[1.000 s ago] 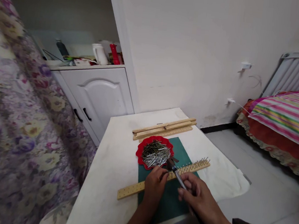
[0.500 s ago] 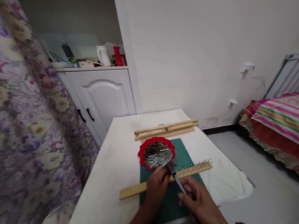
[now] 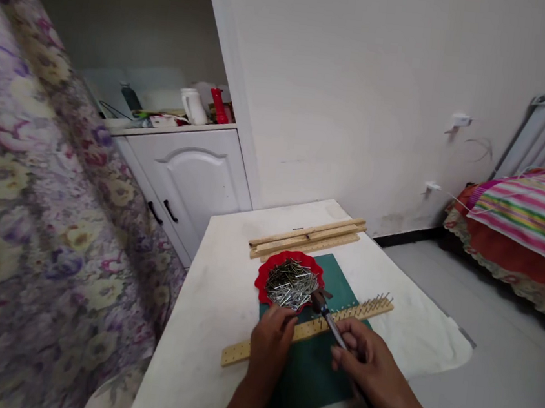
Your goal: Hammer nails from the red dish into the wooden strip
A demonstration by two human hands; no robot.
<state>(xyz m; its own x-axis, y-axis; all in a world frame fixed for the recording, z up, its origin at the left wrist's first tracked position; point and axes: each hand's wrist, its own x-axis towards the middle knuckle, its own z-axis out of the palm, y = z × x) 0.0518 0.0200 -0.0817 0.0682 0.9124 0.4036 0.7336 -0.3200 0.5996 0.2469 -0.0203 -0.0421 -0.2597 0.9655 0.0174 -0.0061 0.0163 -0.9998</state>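
Note:
A long wooden strip with a row of holes lies across a green mat; its right end bristles with upright nails. My right hand is shut on a small hammer, whose head hovers just above the strip next to a red dish heaped with loose nails. My left hand rests on the strip left of the hammer head, fingertips pinched together at the wood. Whether they hold a nail is too small to see.
A bundle of wooden strips lies at the far end of the white table. A floral curtain hangs at left, a white cabinet stands behind, and a bed with a striped cover is at right.
My left hand has slid a little to the left along the strip. The hammer head stays near the dish. The camera view has shifted slightly.

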